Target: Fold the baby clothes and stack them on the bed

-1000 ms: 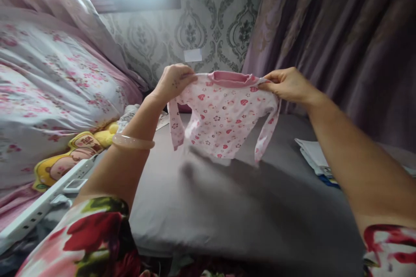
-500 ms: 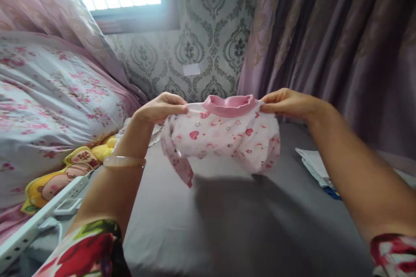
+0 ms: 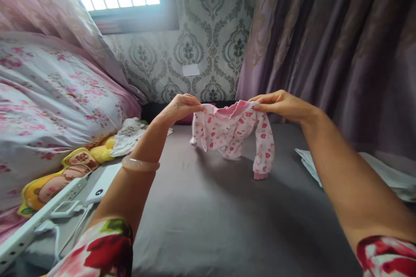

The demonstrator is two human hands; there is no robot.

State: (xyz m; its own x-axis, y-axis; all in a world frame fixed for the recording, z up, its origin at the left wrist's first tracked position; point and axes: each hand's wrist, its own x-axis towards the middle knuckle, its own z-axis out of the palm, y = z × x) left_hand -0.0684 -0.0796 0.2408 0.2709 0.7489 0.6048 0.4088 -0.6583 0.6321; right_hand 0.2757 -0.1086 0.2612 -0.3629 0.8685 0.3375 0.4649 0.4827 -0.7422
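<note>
Now closer together | left fingers (image 3: 194, 102) and right fingers (image 3: 264, 107) pinching shirt (image 3: 224, 133) | collar (image 3: 239, 108) sagging between, body hanging below

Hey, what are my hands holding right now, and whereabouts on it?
A small long-sleeved shirt with a heart print, pinched at the shoulders on either side of its pink collar, by the left hand and right hand.

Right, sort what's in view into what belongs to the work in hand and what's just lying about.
In hand:
- heart-print shirt
- left hand and right hand, holding its shoulders

Apparently lying about:
- yellow cartoon cushion
- flat white device

Unclear: pale cloth by the right arm.
</note>
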